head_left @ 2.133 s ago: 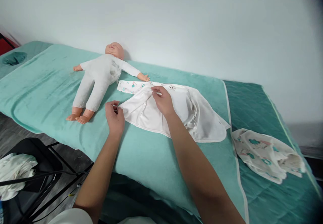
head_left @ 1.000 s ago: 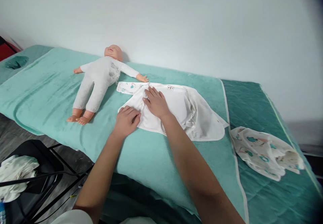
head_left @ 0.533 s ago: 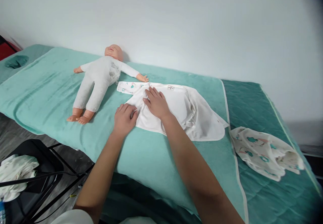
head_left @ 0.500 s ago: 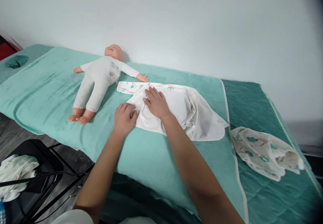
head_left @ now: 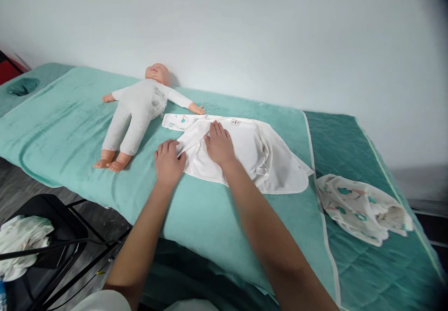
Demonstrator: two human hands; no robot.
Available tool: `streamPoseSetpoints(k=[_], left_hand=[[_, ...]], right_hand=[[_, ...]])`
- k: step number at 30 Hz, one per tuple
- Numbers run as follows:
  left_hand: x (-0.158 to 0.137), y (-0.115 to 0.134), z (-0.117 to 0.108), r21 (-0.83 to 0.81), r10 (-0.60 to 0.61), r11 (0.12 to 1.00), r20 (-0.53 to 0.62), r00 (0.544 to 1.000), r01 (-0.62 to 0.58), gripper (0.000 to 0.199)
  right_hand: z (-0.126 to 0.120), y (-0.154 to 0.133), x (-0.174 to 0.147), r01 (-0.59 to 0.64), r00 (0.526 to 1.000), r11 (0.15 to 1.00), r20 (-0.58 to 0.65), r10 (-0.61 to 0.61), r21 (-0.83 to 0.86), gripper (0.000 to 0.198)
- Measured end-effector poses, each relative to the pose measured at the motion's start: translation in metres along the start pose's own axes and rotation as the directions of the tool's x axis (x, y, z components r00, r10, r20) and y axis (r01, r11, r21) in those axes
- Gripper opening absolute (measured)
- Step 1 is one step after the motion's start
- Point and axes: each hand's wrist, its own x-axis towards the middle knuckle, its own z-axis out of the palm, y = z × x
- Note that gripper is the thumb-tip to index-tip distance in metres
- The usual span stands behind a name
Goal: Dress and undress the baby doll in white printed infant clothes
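A white baby shirt [head_left: 245,150] lies spread on the table, its plain side up and a small label near the top edge. One sleeve with a teal print [head_left: 175,122] sticks out to the left. My right hand [head_left: 220,145] rests flat on the shirt, fingers extended. At the shirt's left end, my left hand [head_left: 170,162] lies over the edge of the other sleeve, thumb apart from the fingers. A baby doll [head_left: 135,103] in a white body lies face up to the left, one arm stretched towards the printed sleeve.
A teal cover [head_left: 217,217] lies over the padded table, which stands against a white wall [head_left: 245,35]. At the right lies a crumpled printed garment [head_left: 364,208]. Lower left, a black chair [head_left: 66,222] holds a bundle of cloth [head_left: 26,241].
My right hand has slid slightly right, its fingers closer together. My left hand has shifted a little left and up, and the sleeve beside it looks more drawn out.
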Motion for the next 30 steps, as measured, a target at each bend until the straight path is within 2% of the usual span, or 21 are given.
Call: streamPoseSetpoints(k=[6, 15, 24, 30], left_hand=[[0.001, -0.003, 0.002, -0.014, -0.007, 1.000, -0.011, 1.000, 0.007, 0.031], [0.001, -0.002, 0.000, -0.018, -0.007, 1.000, -0.007, 1.000, 0.006, 0.027], [0.001, -0.002, -0.001, -0.033, -0.010, 0.999, -0.009, 1.000, 0.010, 0.026], [0.001, -0.003, -0.001, -0.032, 0.026, 0.999, -0.024, 0.999, -0.027, 0.028]], right_hand=[[0.001, -0.006, -0.006, -0.046, 0.998, 0.998, 0.030, 0.047, -0.037, 0.069], [-0.001, -0.012, -0.020, 0.004, 0.998, 0.997, 0.056, 0.001, -0.077, 0.075], [0.001, -0.016, -0.040, 0.069, 0.997, 0.994, 0.025, -0.067, -0.090, 0.074], [0.002, -0.021, -0.070, 0.138, 0.990, 0.988, 0.016, -0.138, -0.066, 0.071]])
